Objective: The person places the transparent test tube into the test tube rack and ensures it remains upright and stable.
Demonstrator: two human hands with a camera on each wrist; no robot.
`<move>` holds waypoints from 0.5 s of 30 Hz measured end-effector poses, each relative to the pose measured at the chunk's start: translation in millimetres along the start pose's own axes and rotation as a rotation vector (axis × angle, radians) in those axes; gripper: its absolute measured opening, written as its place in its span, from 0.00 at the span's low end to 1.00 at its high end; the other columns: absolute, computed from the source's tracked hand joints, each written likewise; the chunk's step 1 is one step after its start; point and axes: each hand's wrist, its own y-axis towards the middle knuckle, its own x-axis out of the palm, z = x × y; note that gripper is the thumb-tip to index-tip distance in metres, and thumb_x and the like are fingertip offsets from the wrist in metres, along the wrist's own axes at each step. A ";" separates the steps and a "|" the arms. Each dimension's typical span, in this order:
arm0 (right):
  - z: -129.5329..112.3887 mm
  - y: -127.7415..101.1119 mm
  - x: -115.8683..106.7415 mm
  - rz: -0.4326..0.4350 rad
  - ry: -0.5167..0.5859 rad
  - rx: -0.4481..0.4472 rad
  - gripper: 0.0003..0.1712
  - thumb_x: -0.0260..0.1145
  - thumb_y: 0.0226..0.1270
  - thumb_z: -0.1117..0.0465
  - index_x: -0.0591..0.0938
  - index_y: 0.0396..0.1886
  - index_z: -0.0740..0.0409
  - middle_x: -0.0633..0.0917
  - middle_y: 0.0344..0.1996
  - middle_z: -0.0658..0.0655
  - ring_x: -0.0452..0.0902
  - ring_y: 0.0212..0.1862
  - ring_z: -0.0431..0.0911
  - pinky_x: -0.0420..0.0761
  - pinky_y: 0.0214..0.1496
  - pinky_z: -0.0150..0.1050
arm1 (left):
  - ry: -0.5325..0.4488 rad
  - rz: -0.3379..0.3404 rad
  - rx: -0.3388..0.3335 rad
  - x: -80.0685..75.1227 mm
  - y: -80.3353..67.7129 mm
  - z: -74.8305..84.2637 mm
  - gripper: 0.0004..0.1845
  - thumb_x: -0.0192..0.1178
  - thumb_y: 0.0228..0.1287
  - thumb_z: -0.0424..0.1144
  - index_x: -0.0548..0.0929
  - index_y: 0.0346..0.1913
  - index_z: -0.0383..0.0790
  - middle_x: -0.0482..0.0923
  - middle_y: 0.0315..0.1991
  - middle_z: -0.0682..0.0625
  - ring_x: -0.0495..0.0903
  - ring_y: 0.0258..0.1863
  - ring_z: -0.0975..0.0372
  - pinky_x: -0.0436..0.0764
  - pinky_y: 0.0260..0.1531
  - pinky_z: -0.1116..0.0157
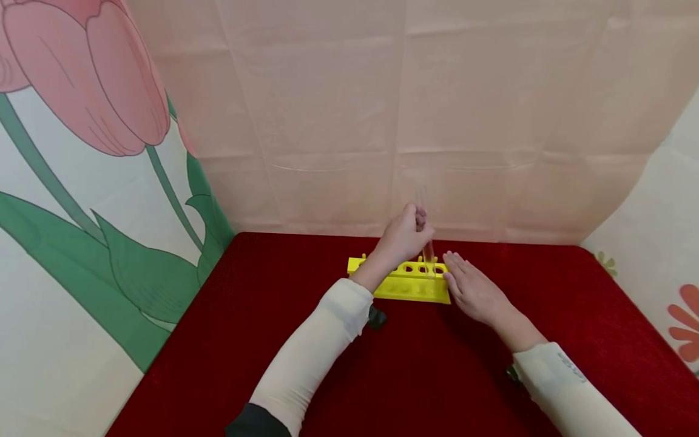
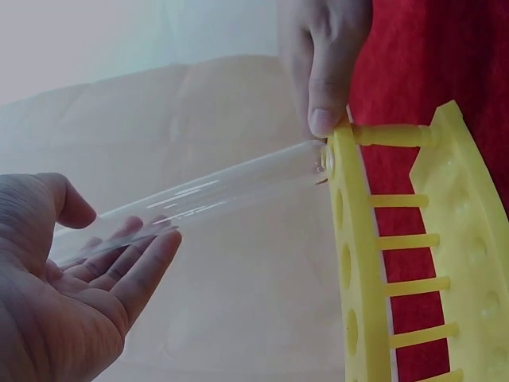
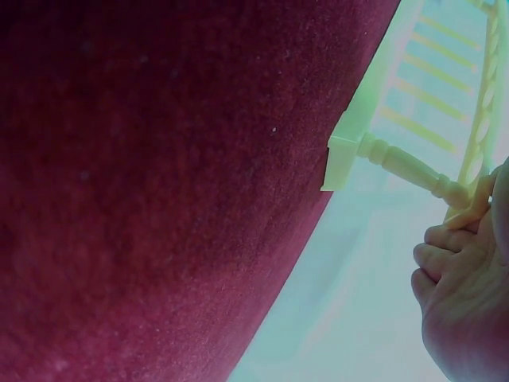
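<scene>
In the head view my left hand (image 1: 406, 235) holds a clear glass test tube (image 1: 428, 250) above the right end of a yellow test tube rack (image 1: 412, 290). The left wrist view shows the thumb and fingers of that hand around the tube (image 2: 231, 187), which slants. Its far end meets the rack's upper plate (image 2: 350, 263) at the end hole; how far it goes in, I cannot tell. My right hand (image 1: 477, 294) touches the rack's right end, fingers fairly straight and thumb at the plate's corner. In the right wrist view, that hand (image 3: 461, 278) lies against the rack's end beside a post (image 3: 409, 169).
A red cloth (image 1: 426, 370) covers the table, and the rack stands toward its back edge. Behind hangs a beige backdrop (image 1: 327, 109), with a tulip-printed sheet (image 1: 87, 79) to the left. Small dark objects (image 1: 377, 317) show beside both wrists.
</scene>
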 end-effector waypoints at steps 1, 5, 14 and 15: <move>-0.2 0.3 -0.1 0.000 0.000 0.000 0.31 0.50 0.82 0.58 0.61 0.74 0.75 0.62 0.74 0.74 0.54 0.76 0.67 0.58 0.74 0.64 | 0.000 0.005 0.002 0.0 0.7 0.0 0.16 0.58 0.73 0.41 0.71 0.59 0.40 0.77 0.43 0.53 0.78 0.39 0.63 0.80 0.40 0.72; 0.1 1.5 -0.9 0.005 -0.007 -0.001 0.31 0.51 0.81 0.59 0.60 0.74 0.75 0.62 0.74 0.73 0.54 0.76 0.67 0.58 0.74 0.63 | -0.005 0.024 0.018 0.8 3.7 -0.2 0.19 0.58 0.74 0.41 0.71 0.61 0.38 0.77 0.45 0.53 0.78 0.41 0.63 0.80 0.45 0.72; 0.6 1.2 0.6 -0.006 0.005 0.006 0.32 0.50 0.82 0.58 0.60 0.75 0.75 0.61 0.75 0.73 0.53 0.77 0.67 0.57 0.74 0.63 | -0.012 0.033 0.039 6.1 8.4 -0.8 0.16 0.58 0.74 0.41 0.72 0.59 0.41 0.77 0.44 0.53 0.78 0.41 0.64 0.80 0.44 0.74; 0.8 1.3 0.9 -0.003 0.005 0.006 0.32 0.50 0.82 0.58 0.60 0.75 0.74 0.61 0.75 0.73 0.53 0.77 0.67 0.57 0.74 0.63 | -0.007 0.035 0.043 7.0 9.0 -1.1 0.16 0.58 0.74 0.41 0.72 0.59 0.41 0.77 0.44 0.53 0.78 0.40 0.64 0.80 0.44 0.74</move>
